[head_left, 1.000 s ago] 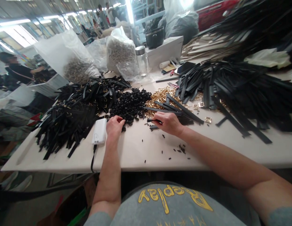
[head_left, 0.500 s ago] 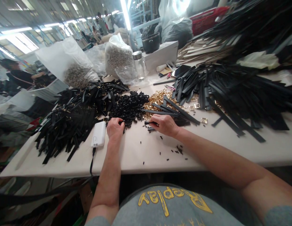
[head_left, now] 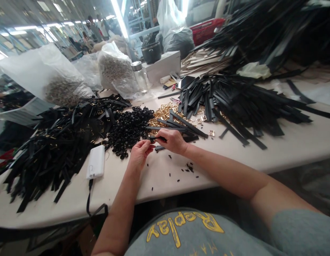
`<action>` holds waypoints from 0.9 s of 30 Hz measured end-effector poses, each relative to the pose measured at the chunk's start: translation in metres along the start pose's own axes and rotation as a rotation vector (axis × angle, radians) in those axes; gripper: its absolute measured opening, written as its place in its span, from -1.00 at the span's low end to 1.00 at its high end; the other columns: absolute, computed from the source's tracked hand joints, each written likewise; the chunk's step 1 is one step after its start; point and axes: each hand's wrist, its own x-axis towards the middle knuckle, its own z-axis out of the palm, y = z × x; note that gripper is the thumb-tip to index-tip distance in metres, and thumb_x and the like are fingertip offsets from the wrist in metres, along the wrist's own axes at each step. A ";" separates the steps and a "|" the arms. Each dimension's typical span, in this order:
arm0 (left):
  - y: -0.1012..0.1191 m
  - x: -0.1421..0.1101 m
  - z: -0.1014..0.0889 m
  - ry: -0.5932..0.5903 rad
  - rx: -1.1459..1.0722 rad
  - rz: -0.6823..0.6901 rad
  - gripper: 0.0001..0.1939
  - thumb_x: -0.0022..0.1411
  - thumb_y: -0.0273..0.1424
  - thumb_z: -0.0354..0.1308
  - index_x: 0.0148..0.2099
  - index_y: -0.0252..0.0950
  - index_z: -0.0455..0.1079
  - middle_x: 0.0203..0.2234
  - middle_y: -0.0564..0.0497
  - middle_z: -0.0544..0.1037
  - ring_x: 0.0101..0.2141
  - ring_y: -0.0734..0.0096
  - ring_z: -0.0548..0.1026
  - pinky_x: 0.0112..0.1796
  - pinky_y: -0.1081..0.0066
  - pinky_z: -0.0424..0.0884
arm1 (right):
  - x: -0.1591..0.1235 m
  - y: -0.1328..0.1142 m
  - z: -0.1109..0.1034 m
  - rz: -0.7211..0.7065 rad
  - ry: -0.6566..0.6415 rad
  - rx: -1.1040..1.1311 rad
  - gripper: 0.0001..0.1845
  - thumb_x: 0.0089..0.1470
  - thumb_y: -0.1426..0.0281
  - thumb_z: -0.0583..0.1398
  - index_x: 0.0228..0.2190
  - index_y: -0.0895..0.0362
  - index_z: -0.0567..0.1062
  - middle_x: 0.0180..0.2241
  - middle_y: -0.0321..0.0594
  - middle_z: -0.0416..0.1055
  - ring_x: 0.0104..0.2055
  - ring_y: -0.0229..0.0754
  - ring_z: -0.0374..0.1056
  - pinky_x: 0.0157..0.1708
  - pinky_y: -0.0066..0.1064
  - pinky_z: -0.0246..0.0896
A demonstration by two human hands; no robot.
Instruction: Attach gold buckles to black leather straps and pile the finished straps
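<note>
Meeting above the counter [head_left: 165, 193]: right hand [head_left: 172, 141], grip pinched on black strip [head_left: 153, 138]; left hand [head_left: 139, 152], grip narrow, contents unclear; black loops [head_left: 131, 124], far-left, heaped seemingly for easy reach.

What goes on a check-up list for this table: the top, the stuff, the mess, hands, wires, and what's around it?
Surface: pale table, heaped toward the back.
Things: black strip in hand; black loops, gold buckles and more strips piled nearby.
Clutter: small black bits scattered toward the front; clear jar behind.
Hands: right hand pinches the black strip; left hand has fingertips at its end, grip unclear.
Cables: black cable runs from a white device toward the front.
Surroundings: filled plastic bag, red container, blurred people far back.
</note>
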 end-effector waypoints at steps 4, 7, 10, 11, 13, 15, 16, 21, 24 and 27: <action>-0.003 0.001 0.001 0.022 -0.034 -0.020 -0.52 -0.21 -0.13 0.47 -0.35 -0.32 0.38 -0.38 -0.04 0.59 -0.43 0.47 0.54 -0.38 0.50 0.45 | -0.002 -0.002 0.001 0.027 -0.036 0.014 -0.95 0.14 0.45 0.19 -0.38 0.13 0.46 -0.39 -0.28 0.44 -0.39 -0.29 0.34 -0.36 -0.50 0.13; -0.003 0.001 0.001 0.054 -0.080 -0.024 -0.53 -0.22 -0.18 0.48 -0.37 -0.31 0.35 -0.45 0.03 0.56 -0.45 0.48 0.54 -0.38 0.51 0.46 | -0.002 -0.004 0.001 0.031 -0.058 0.011 -0.94 0.15 0.45 0.19 -0.38 0.13 0.45 -0.39 -0.28 0.43 -0.39 -0.29 0.33 -0.35 -0.49 0.13; -0.001 0.004 0.002 0.096 -0.105 -0.019 -0.56 -0.21 -0.25 0.47 -0.32 -0.29 0.37 -0.49 0.07 0.53 -0.46 0.48 0.54 -0.38 0.51 0.47 | -0.001 -0.002 0.001 0.025 -0.089 0.009 -0.95 0.15 0.44 0.19 -0.38 0.13 0.45 -0.38 -0.28 0.44 -0.38 -0.29 0.34 -0.35 -0.49 0.14; 0.000 0.005 0.003 0.103 -0.108 -0.014 -0.56 -0.20 -0.27 0.46 -0.29 -0.28 0.39 -0.47 0.07 0.54 -0.45 0.48 0.54 -0.37 0.50 0.47 | 0.000 -0.001 0.000 0.018 -0.104 0.012 -0.94 0.16 0.43 0.19 -0.37 0.13 0.45 -0.37 -0.27 0.44 -0.38 -0.28 0.34 -0.35 -0.49 0.15; 0.000 0.005 0.004 0.095 -0.109 0.005 -0.56 -0.19 -0.29 0.45 -0.24 -0.29 0.42 -0.42 0.05 0.56 -0.45 0.49 0.54 -0.35 0.49 0.47 | 0.000 0.001 -0.003 -0.011 -0.132 0.021 -0.91 0.19 0.40 0.17 -0.36 0.12 0.46 -0.37 -0.26 0.45 -0.38 -0.27 0.35 -0.35 -0.48 0.16; 0.001 0.002 0.007 0.068 -0.111 0.031 -0.57 -0.19 -0.29 0.45 -0.25 -0.32 0.44 -0.42 0.03 0.56 -0.47 0.50 0.52 -0.33 0.46 0.46 | -0.001 0.000 -0.007 -0.060 -0.151 0.026 -0.86 0.22 0.37 0.15 -0.36 0.12 0.46 -0.37 -0.24 0.46 -0.39 -0.25 0.36 -0.37 -0.46 0.17; 0.001 0.000 0.008 0.051 -0.112 0.042 -0.58 -0.21 -0.29 0.46 -0.28 -0.34 0.45 -0.44 0.02 0.55 -0.48 0.50 0.50 -0.31 0.43 0.46 | -0.001 0.000 -0.009 -0.087 -0.160 0.028 -0.84 0.23 0.35 0.14 -0.35 0.12 0.47 -0.37 -0.22 0.46 -0.39 -0.24 0.37 -0.38 -0.45 0.18; -0.001 0.005 0.010 -0.132 -0.142 0.018 -0.58 -0.22 -0.33 0.46 -0.30 -0.39 0.44 -0.44 0.02 0.53 -0.45 0.48 0.49 -0.15 0.25 0.43 | 0.003 0.017 -0.008 -0.192 -0.129 -0.155 -0.66 0.25 0.11 0.11 -0.41 0.07 0.48 -0.44 -0.15 0.48 -0.44 -0.19 0.40 -0.54 -0.39 0.10; -0.007 0.016 0.008 -0.121 -0.152 0.039 -0.63 -0.17 -0.37 0.43 -0.29 -0.37 0.43 -0.47 0.05 0.50 -0.44 0.48 0.47 -0.13 0.21 0.40 | 0.005 0.031 0.001 -0.196 -0.082 -0.179 -0.49 0.17 -0.13 0.07 -0.38 0.03 0.50 -0.51 -0.07 0.47 -0.54 -0.20 0.37 -0.60 -0.39 0.10; -0.010 0.020 0.009 -0.101 -0.186 0.041 -0.69 -0.13 -0.40 0.40 -0.30 -0.35 0.43 -0.49 0.05 0.50 -0.45 0.48 0.45 -0.12 0.19 0.38 | 0.004 0.037 0.002 -0.184 -0.080 -0.165 -0.35 0.08 -0.28 0.00 -0.29 -0.01 0.50 -0.54 -0.06 0.46 -0.61 -0.19 0.34 -0.65 -0.40 0.10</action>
